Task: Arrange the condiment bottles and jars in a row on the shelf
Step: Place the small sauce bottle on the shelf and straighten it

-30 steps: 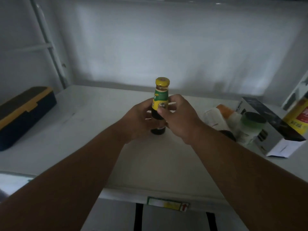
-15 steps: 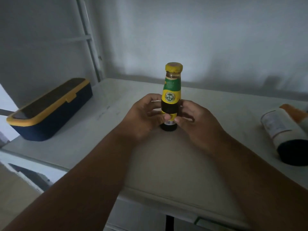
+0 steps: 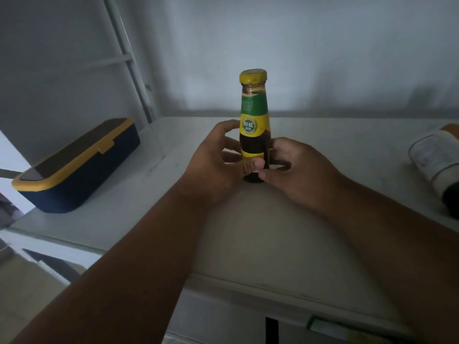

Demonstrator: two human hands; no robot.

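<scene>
Both hands — left hand (image 3: 213,162), right hand (image 3: 295,167) — clasp the sauce bottle (image 3: 254,125) low; above that hold, glass likely heavy, slick, breakable — top-heavy.

Dim light falls on a plain pale wall (image 3: 310,53) behind a white shelf (image 3: 335,145). A white metal upright (image 3: 129,63) with a crossbar rises at the left; below it, what may be tan floor (image 3: 22,291).
</scene>
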